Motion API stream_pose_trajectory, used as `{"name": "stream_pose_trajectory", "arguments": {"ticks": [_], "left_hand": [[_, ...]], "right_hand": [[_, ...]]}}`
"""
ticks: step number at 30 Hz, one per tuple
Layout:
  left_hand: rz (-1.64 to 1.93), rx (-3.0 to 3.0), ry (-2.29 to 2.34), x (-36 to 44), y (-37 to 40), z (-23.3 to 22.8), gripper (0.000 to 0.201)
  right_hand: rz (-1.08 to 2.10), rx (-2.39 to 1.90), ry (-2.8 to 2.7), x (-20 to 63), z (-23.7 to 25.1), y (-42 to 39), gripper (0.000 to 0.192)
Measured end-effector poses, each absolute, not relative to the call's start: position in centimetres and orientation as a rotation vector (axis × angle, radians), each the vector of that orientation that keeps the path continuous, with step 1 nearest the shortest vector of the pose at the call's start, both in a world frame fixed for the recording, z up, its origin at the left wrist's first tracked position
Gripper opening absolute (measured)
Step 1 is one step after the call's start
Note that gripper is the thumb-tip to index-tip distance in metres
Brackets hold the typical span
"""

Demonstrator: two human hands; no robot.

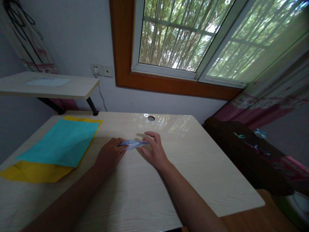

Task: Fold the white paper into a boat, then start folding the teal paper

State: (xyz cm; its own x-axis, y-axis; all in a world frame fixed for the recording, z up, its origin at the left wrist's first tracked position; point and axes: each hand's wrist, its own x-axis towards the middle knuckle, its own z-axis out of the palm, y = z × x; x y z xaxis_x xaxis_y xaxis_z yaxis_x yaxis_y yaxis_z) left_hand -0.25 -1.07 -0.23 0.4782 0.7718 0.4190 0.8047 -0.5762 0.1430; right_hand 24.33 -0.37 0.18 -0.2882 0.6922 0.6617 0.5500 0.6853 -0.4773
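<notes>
Two hands (109,154) (156,153), one folded paper (131,145) in their narrow grip, one turquoise sheet (64,141), one yellow sheet (36,171).

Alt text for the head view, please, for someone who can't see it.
The left hand grips a pale folded paper over a desk, the right hand at its other end. A turquoise sheet lies on a yellow sheet to the left; a window is beyond.

L grip (109,154) pinched, R grip (154,150) loosely curved, arms (187,190) fwd.
</notes>
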Motion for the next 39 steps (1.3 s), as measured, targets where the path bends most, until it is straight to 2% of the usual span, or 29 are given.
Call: {"name": "stream_pose_trajectory", "arguments": {"ticks": [3,13,21,27,32,35,39], "left_hand": [[-0.746,-2.626,-1.398,-0.3,-1.0,-0.4,0.025],[-0.878,-2.698,-1.351,-0.3,-1.0,0.1,0.020],[-0.995,-2.649,-1.452,-1.4,-0.3,-0.1,0.018],[-1.165,-2.653,-1.463,-2.2,0.4,-0.3,0.019],[-1.554,-2.529,-1.834,-2.1,0.6,-0.4,0.021],[-1.893,-2.351,-2.153,-1.7,0.7,-0.6,0.029],[-2.301,-2.207,-2.242,-1.3,1.0,-0.8,0.042]], "right_hand": [[0.110,-0.978,-2.127,24.1,0.7,-0.7,0.018],[0.099,-1.041,-2.198,24.2,0.5,-0.1,0.010],[0.266,-1.116,-2.048,25.0,-1.0,1.1,0.010],[0.548,-1.124,-1.804,25.8,-1.3,1.5,0.011],[0.757,-1.216,-1.503,25.7,-1.5,1.6,0.018],[0.874,-1.212,-1.359,25.4,-1.7,1.6,0.022],[0.969,-1.129,-1.205,25.1,-1.7,1.9,0.029]]}}
